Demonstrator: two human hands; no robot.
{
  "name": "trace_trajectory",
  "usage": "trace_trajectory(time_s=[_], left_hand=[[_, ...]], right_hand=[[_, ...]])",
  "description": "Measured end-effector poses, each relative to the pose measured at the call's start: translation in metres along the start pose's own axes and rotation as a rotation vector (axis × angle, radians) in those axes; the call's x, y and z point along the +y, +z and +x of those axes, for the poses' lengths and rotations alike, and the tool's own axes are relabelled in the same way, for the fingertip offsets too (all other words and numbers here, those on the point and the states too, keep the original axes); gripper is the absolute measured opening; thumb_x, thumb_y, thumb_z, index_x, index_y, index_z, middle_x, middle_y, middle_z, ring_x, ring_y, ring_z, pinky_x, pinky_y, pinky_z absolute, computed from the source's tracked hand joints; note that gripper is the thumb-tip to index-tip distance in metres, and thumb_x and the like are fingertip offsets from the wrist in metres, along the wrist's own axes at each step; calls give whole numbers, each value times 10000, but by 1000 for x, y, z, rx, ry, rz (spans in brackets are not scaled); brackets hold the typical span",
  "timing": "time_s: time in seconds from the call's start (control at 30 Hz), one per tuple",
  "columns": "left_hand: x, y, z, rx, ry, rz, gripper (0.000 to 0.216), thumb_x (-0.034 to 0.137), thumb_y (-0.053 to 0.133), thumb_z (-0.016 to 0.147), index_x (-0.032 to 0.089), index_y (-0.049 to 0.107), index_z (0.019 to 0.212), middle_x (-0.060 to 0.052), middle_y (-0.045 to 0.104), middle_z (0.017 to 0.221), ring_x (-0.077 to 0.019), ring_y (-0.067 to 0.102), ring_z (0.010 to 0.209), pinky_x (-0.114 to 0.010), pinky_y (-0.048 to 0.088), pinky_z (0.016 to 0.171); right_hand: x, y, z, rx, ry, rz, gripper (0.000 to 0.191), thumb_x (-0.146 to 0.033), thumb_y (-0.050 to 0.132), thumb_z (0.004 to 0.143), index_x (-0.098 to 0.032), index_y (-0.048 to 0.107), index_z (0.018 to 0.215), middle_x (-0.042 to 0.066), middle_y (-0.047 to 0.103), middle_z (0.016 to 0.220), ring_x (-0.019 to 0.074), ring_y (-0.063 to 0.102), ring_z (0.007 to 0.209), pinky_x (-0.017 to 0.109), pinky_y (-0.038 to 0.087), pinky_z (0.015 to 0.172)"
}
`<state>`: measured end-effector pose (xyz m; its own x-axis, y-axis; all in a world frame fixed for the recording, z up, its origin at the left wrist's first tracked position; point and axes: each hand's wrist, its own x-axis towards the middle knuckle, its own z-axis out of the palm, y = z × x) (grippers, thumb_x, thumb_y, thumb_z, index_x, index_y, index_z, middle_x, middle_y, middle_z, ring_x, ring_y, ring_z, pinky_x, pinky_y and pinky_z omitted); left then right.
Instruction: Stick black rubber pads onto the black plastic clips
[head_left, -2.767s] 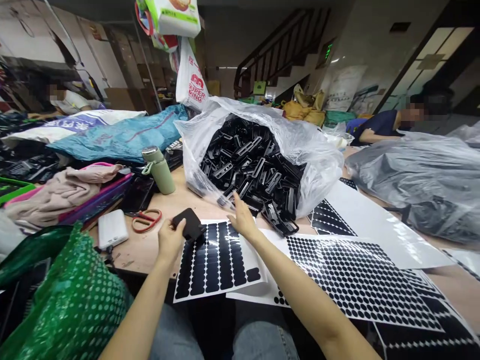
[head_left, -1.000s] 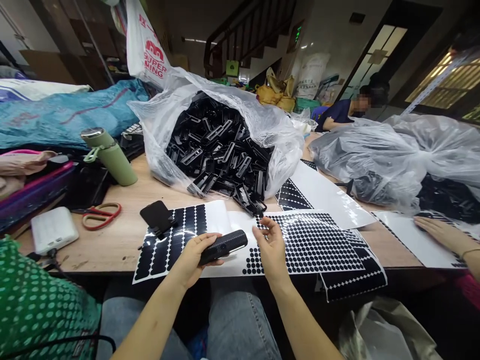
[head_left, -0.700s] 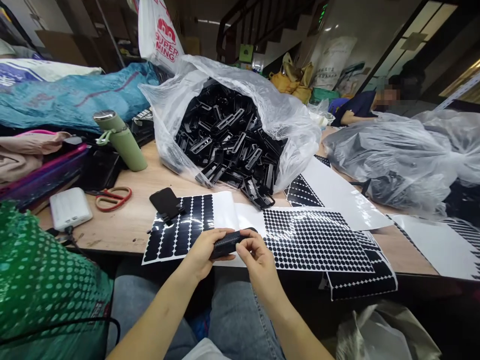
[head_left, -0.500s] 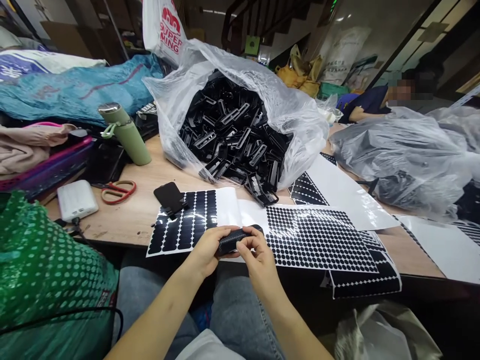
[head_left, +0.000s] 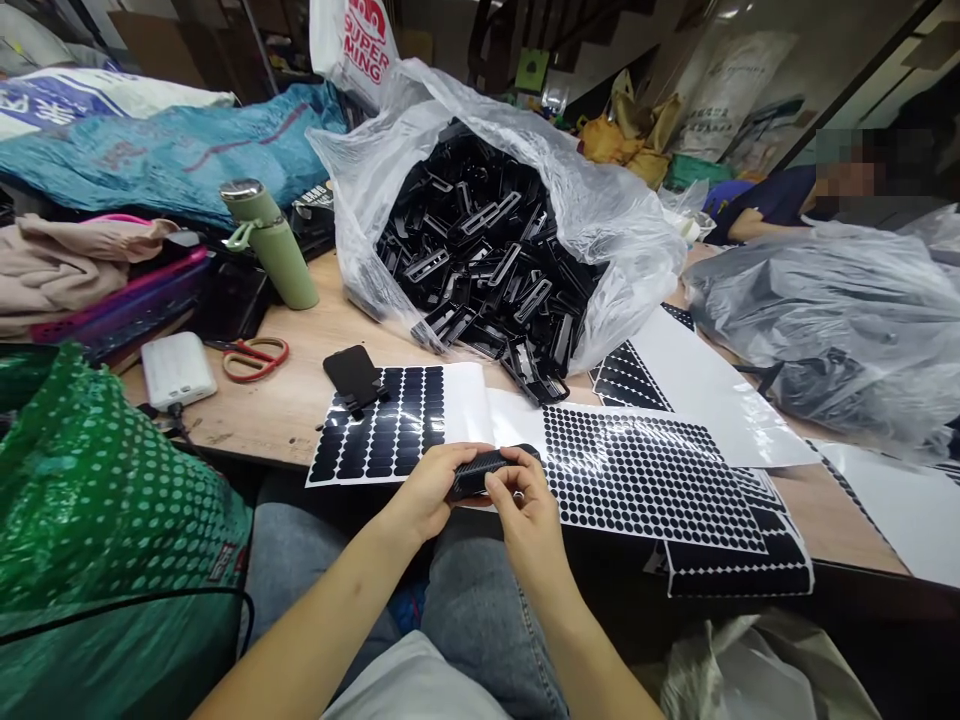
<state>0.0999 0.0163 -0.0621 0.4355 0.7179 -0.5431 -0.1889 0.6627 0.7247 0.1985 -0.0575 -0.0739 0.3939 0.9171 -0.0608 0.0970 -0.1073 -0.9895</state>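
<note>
Where the wooden table (head_left: 274, 428) fills the middle of the view, a large clear bag (head_left: 630, 290) lies open upon it, mouth toward the person and heaped with loose black parts (head_left: 491, 225). Nearer the person are two printed sheets: a dotted sheet (head_left: 622, 470) to the right and, to the left, a striped sheet (head_left: 394, 430), with a flat black piece (head_left: 351, 372) partly over its far left corner. Smaller again, at the near edge of the table, are the two hands. Between the left hand (head_left: 424, 495) and the right hand (head_left: 532, 505) is one long black part (head_left: 472, 477), raised in front of the sheets and well apart from the heap. Its long axis runs mainly crosswise, the right end slightly farther from the body. The left hand has the firmer contact: thumb along the top, fingers beneath, closed about the left end. The right hand stands at the other end, so that the part lies to the left of its fingers and just beyond its thumb. Those fingers are bent, with thumb and forefinger tips close together at the near side; whether they pinch the edge or something thin upon it cannot be told.
</note>
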Motion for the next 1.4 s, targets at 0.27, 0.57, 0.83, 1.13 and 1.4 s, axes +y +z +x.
trace_trajectory(time_s=[0.27, 0.57, 0.83, 1.13, 1.4], left_hand=[[0, 0, 0, 7, -8, 4, 222, 179, 541, 709, 105, 671, 874, -111, 660, 852, -212, 613, 731, -305, 511, 542], [-3, -1, -2, 25, 23, 33, 219, 179, 526, 751, 92, 666, 895, -122, 669, 876, -214, 629, 733, -296, 519, 561], [6, -18, 0, 165, 1, 81, 236, 156, 481, 802, 86, 622, 978, -143, 682, 903, -256, 671, 742, -307, 538, 512], [7, -21, 7, 125, -58, 26, 264, 168, 500, 797, 62, 615, 1010, -176, 681, 924, -288, 671, 794, -334, 561, 555], [3, -15, 9, 67, -71, -18, 229, 173, 535, 754, 76, 653, 925, -155, 688, 899, -290, 667, 816, -324, 560, 558]], right_hand=[[-8, 1, -2, 1, -2, -74, 194, -344, 504, 824, -183, 562, 732, 77, 475, 1130, 167, 539, 876, 290, 461, 727], [0, 11, -6, 71, -87, -154, 152, -318, 490, 830, -193, 527, 750, 85, 479, 1107, 164, 540, 846, 295, 459, 686], [43, -49, 53, 158, 37, -686, 118, -284, 460, 827, -185, 500, 879, 74, 548, 880, 192, 529, 715, 342, 416, 689], [51, -71, 68, -41, 45, -874, 93, -185, 467, 793, -187, 516, 714, 70, 553, 840, 176, 545, 701, 294, 394, 647], [7, -51, 37, -65, -59, -338, 160, -328, 447, 831, -205, 510, 750, 31, 556, 798, 171, 526, 736, 300, 421, 677]])
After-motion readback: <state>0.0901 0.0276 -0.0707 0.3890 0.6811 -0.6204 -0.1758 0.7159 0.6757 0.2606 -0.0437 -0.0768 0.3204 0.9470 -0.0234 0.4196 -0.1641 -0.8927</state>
